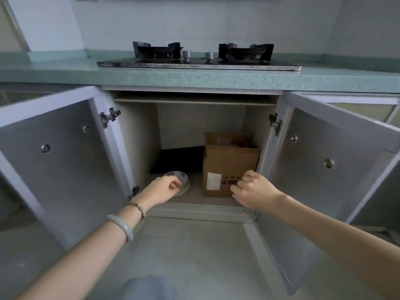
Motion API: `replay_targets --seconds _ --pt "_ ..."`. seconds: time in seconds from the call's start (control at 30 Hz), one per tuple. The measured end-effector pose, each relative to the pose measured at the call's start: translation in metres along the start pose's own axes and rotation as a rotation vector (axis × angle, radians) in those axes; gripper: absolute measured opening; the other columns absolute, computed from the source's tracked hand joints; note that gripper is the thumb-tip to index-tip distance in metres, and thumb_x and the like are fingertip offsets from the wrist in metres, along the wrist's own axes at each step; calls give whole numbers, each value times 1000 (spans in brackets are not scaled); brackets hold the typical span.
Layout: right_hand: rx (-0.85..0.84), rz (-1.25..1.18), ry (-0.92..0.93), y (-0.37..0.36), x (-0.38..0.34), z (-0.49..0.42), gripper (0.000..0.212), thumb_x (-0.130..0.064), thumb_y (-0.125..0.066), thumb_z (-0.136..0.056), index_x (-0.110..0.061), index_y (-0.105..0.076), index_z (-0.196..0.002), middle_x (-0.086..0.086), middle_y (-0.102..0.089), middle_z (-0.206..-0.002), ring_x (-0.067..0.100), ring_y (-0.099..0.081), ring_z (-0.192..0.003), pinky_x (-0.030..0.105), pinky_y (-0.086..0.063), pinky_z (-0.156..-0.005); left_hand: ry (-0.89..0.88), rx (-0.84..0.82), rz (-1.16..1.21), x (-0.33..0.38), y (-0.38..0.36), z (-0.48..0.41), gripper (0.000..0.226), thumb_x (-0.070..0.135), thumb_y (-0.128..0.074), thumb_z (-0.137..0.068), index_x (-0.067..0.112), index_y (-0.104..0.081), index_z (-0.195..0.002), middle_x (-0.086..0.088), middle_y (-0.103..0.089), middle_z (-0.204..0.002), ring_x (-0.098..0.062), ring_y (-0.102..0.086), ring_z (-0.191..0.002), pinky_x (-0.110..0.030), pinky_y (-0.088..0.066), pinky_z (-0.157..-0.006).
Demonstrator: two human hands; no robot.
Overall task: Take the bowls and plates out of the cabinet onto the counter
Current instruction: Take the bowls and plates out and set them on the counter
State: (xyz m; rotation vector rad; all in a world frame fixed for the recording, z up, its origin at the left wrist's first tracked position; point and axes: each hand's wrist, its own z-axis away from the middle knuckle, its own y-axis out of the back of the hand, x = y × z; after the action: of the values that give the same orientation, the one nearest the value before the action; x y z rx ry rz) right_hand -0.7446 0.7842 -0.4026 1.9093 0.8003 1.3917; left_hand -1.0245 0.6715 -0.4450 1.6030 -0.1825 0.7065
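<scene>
The cabinet under the counter stands with both doors swung wide. On its floor at the front left lies a white dish with a blue pattern, resting on a paler plate. My left hand reaches in over the dish, fingers curled, partly hiding it; whether it grips the dish is unclear. My right hand hovers at the front right corner of a cardboard box, fingers bent and apart, nothing in it. The green speckled counter runs above.
A two-burner gas hob sits on the counter above the cabinet. A dark flat object lies at the back of the cabinet floor. The open doors, left door and right door, flank my arms.
</scene>
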Motion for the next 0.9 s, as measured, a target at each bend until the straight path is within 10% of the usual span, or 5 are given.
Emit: replay_targets --seconds 0.17,0.37,0.7,0.83,0.9 --pt "-45 -143 -45 -46 -21 -47 18 -29 -82 -66 -17 -69 -70 -2 -66 -59 18 -64 -54 26 -52 -56 121 17 100 -61 -14 -18 31 22 -62 -89 19 -60 -120 3 -63 -106 -10 -60 -95 -18 -42 -83" --pt "-260 -473 -187 -144 -46 -115 35 -35 -37 -99 -15 -52 -124 4 -61 -121 23 -56 -111 35 -48 -89 292 6 182 -142 -35 -76 40 21 -64 -87 14 -55 -125 -7 -59 -123 -21 -56 -112 -31 -46 -95" --pt "-267 -1098 -905 -331 -78 -228 23 -23 -57 -93 -13 -63 -113 4 -66 -108 16 -59 -92 22 -42 -72 511 102 334 -265 -105 -221 46 19 -59 -93 1 -48 -134 -16 -56 -131 -31 -53 -120 -30 -40 -93" --pt "-244 -1261 -1162 -401 -100 -257 21 -17 -53 -94 -12 -64 -111 13 -68 -105 27 -62 -91 28 -45 -71 524 133 398 -300 -140 -264 13 19 -59 -93 15 -58 -80 -15 -53 -96 -28 -54 -92 -28 -34 -76" --pt "-257 -1285 -1233 -428 -108 -270 24 -16 -50 -95 -10 -64 -114 16 -67 -108 35 -63 -98 40 -51 -83 552 170 450 -311 -155 -280 9 15 -58 -93 10 -60 -85 -14 -53 -93 -32 -57 -94 -31 -37 -77"
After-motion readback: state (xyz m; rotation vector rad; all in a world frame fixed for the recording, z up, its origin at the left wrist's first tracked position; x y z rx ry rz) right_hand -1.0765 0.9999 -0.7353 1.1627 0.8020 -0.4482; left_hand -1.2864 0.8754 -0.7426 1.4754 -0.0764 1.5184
